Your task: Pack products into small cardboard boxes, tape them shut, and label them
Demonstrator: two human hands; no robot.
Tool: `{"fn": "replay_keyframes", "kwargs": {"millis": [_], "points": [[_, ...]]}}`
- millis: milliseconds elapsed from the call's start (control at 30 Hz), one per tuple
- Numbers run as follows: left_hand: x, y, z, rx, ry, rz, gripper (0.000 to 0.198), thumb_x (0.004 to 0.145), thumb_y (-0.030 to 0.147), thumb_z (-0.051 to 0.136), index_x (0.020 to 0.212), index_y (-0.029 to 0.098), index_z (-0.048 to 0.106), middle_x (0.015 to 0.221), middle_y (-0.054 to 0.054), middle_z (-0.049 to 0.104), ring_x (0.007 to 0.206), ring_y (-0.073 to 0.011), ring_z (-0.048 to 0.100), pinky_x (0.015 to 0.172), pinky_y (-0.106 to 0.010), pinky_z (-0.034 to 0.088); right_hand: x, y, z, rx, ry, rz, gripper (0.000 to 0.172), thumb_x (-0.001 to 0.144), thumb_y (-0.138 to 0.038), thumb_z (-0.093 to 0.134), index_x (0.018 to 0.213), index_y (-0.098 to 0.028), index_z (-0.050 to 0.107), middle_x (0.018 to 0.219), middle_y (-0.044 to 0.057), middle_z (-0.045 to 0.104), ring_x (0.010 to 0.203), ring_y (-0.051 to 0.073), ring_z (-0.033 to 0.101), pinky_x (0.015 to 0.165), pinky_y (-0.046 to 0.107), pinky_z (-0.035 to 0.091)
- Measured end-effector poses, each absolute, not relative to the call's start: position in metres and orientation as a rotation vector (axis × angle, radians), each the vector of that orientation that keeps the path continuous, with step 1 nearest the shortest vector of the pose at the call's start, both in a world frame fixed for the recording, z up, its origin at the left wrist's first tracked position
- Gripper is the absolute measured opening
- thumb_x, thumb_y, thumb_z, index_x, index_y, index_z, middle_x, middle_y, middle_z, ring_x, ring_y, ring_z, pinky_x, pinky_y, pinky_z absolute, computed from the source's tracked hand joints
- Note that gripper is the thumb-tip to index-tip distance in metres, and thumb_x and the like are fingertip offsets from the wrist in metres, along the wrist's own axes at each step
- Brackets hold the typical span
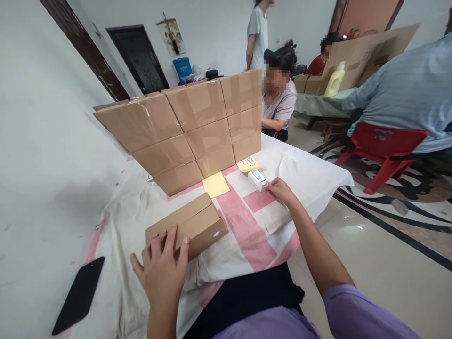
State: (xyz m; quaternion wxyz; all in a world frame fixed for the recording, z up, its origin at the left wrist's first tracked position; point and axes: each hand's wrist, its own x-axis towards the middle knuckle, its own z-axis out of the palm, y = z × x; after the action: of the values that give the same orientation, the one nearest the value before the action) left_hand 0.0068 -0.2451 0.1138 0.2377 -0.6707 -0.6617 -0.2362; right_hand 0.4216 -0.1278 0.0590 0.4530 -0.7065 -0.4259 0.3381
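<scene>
My left hand (162,256) rests with fingers spread on the near side of a closed brown cardboard box (190,219). The box lies at an angle on the cloth and has a small white label on its end. My right hand (281,189) reaches across the table, its thumb and fingers pinched at the near right end of a small white box-shaped object (258,180) with a dark, screen-like patch on top. Just behind that object lies a yellow sheet (248,163) with small printed labels. A plain yellow sheet (216,184) lies beyond the cardboard box.
A wall of taped cardboard boxes (208,125) stands across the table's far side. A black phone (79,294) lies at the left on the pink and white tablecloth (243,226). Other people sit or stand beyond, near a red chair (384,146) and a yellow jug (334,81).
</scene>
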Motion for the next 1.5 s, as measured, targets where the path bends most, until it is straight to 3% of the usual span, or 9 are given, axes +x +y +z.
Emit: {"fn": "replay_keyframes", "kwargs": {"millis": [400, 667, 833, 1000, 1133, 1267, 1500], "points": [[0.009, -0.248, 0.114, -1.841, -1.829, -0.663, 0.052, 0.102, 0.051, 0.040, 0.140, 0.023, 0.062, 0.131, -0.013, 0.065, 0.119, -0.0332, 0.057, 0.121, -0.062, 0.020, 0.420, -0.132, 0.053, -1.651, -1.063, 0.786, 0.027, 0.078, -0.037, 0.066, 0.062, -0.018, 0.056, 0.051, -0.002, 0.051, 0.052, 0.011, 0.046, 0.049, 0.023, 0.034], [0.012, -0.249, 0.118, -1.834, -1.878, -0.666, 0.053, 0.102, 0.052, 0.040, 0.140, 0.022, 0.062, 0.133, -0.014, 0.065, 0.122, -0.0345, 0.056, 0.122, -0.061, 0.018, 0.433, -0.132, 0.059, -1.633, -1.105, 0.887, 0.016, 0.074, -0.030, 0.068, 0.066, -0.016, 0.065, 0.052, -0.003, 0.052, 0.048, 0.010, 0.043, 0.046, 0.024, 0.033], [0.014, -0.248, 0.118, -1.828, -1.875, -0.667, 0.053, 0.101, 0.052, 0.041, 0.139, 0.022, 0.063, 0.131, -0.014, 0.065, 0.120, -0.0347, 0.057, 0.122, -0.060, 0.018, 0.428, -0.142, 0.071, -1.664, -1.090, 0.962, 0.005, 0.072, -0.018, 0.067, 0.069, -0.015, 0.066, 0.057, 0.001, 0.062, 0.050, 0.012, 0.056, 0.048, 0.022, 0.040], [0.013, -0.247, 0.117, -1.825, -1.861, -0.672, 0.052, 0.101, 0.051, 0.040, 0.138, 0.022, 0.063, 0.131, -0.013, 0.066, 0.118, -0.0339, 0.058, 0.122, -0.059, 0.018, 0.428, -0.147, 0.085, -1.692, -1.160, 1.012, 0.009, 0.068, -0.009, 0.064, 0.062, -0.016, 0.061, 0.056, 0.001, 0.063, 0.057, 0.015, 0.065, 0.048, 0.020, 0.038], [0.010, -0.248, 0.114, -1.839, -1.839, -0.699, 0.051, 0.101, 0.051, 0.042, 0.139, 0.024, 0.062, 0.130, -0.012, 0.066, 0.119, -0.0332, 0.057, 0.122, -0.059, 0.017, 0.436, -0.148, 0.090, -1.772, -1.188, 1.023, 0.014, 0.064, -0.005, 0.065, 0.073, -0.015, 0.067, 0.056, 0.001, 0.066, 0.051, 0.013, 0.058, 0.045, 0.021, 0.034], [0.008, -0.249, 0.114, -1.855, -1.821, -0.710, 0.050, 0.100, 0.050, 0.045, 0.140, 0.024, 0.062, 0.131, -0.013, 0.066, 0.118, -0.0335, 0.057, 0.121, -0.060, 0.017, 0.443, -0.152, 0.090, -1.864, -1.222, 1.025, 0.012, 0.060, -0.003, 0.068, 0.063, -0.015, 0.066, 0.047, 0.000, 0.059, 0.043, 0.011, 0.048, 0.041, 0.022, 0.028], [0.007, -0.248, 0.115, -1.874, -1.811, -0.696, 0.050, 0.100, 0.049, 0.044, 0.138, 0.023, 0.063, 0.130, -0.014, 0.067, 0.119, -0.0328, 0.056, 0.121, -0.059, 0.017, 0.443, -0.160, 0.078, -1.899, -1.124, 1.019, 0.011, 0.072, -0.016, 0.069, 0.063, -0.016, 0.062, 0.046, 0.001, 0.057, 0.042, 0.011, 0.049, 0.040, 0.021, 0.027]]}}
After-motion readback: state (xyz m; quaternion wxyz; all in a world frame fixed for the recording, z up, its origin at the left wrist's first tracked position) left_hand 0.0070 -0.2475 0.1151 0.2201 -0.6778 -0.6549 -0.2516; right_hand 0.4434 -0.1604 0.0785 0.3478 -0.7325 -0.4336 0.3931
